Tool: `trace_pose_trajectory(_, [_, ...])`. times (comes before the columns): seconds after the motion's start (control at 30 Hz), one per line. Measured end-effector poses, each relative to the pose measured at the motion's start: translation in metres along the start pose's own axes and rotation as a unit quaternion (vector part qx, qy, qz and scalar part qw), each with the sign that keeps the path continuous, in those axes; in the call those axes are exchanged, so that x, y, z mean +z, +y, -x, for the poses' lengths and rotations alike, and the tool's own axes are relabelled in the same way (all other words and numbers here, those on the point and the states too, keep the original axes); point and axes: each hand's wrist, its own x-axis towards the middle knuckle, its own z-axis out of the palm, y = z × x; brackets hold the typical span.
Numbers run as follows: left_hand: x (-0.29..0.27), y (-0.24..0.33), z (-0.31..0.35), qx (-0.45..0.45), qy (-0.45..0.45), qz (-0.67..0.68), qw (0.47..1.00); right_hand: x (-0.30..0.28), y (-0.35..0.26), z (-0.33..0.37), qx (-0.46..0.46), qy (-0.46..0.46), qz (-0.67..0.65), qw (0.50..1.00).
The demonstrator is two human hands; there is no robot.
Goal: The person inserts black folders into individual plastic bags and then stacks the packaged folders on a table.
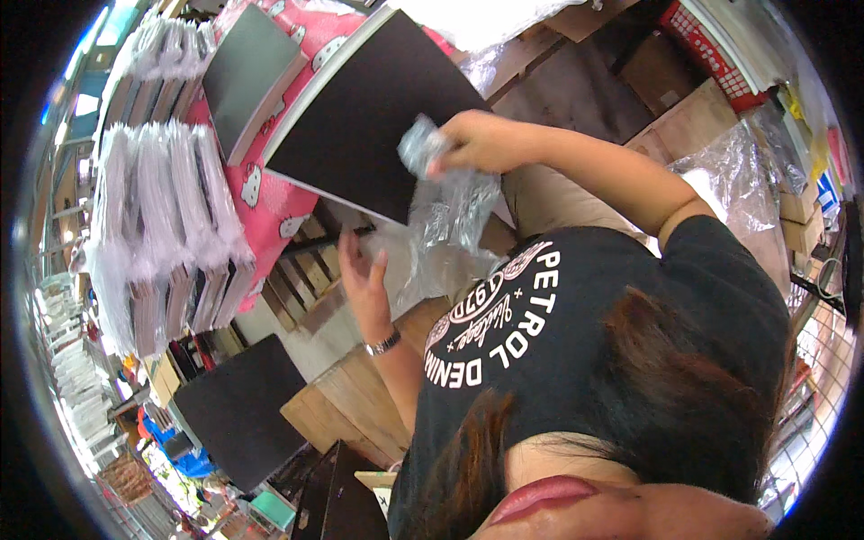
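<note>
A clear plastic bag (454,211) hangs crumpled from my right hand (481,144), which grips its bunched upper end. Just behind it lies a large black flat panel (369,103) with a pale edge, resting on a pink printed cloth (292,193). My right hand is over the panel's right part. My left hand (364,279), with a metal watch on the wrist, is raised below the panel's near edge. Its fingers are slightly blurred but apart, with nothing in them. The loose lower part of the bag hangs close to its right.
Several plastic-wrapped flat bundles (166,198) stand in rows at the left. A grey-black panel (252,76) lies beside them on the cloth. Another black panel (243,405) is at the lower left, near a wooden surface (346,396). A red basket (715,54) is at the far right.
</note>
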Motion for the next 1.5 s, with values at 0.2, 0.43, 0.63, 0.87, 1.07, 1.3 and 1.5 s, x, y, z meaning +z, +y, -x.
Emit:
trace_pose_trajectory(0.2, [0.036, 0.104, -0.05, -0.033, -0.163, 0.172, 0.971, -0.01, -0.047, -0.001, -0.085, -0.155, -0.055, 0.983])
trace_pose_trajectory(0.43, [0.08, 0.114, -0.051, 0.009, -0.011, 0.249, 0.968, -0.022, -0.006, 0.006, -0.031, 0.109, -0.046, 0.992])
trace_pose_trajectory(0.63, [0.073, 0.095, -0.034, -0.132, -0.131, 0.198, 0.962, 0.003, -0.041, -0.001, 0.002, 0.108, -0.328, 0.938])
trace_pose_trajectory(0.87, [-0.01, 0.06, -0.022, -0.107, -0.196, 0.433, 0.873, -0.029, -0.026, 0.025, -0.123, -0.191, -0.325, 0.918])
trace_pose_trajectory(1.07, [0.002, 0.062, -0.013, -0.072, -0.247, 0.12, 0.959, -0.032, -0.036, 0.039, -0.015, -0.247, -0.112, 0.962])
trace_pose_trajectory(1.3, [0.005, 0.09, -0.019, -0.185, -0.421, -0.032, 0.888, -0.058, -0.03, 0.038, -0.036, 0.004, -0.459, 0.887])
trace_pose_trajectory(1.5, [-0.041, 0.043, -0.018, -0.148, -0.373, 0.231, 0.886, -0.071, -0.036, 0.037, -0.089, -0.106, -0.214, 0.967])
